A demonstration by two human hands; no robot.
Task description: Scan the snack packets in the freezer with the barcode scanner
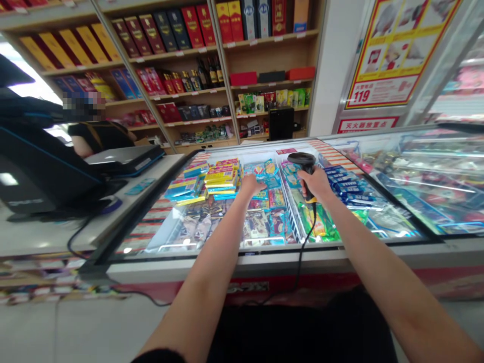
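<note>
My right hand grips a black handheld barcode scanner by its handle, its cable hanging down over the freezer's front. My left hand is low over the glass freezer lid, its thumb stretched out to the right and its other fingers partly hidden. Just left of it stands a stack of yellow, pink and blue packets. Another stack of blue and yellow packets lies farther left. Dark blue packets lie in a row right of my right hand.
Wrapped ice creams show through the glass, with a white wire divider. At left, a counter bears a black checkout machine and a scale. A person is behind it. Shelves of boxes line the back.
</note>
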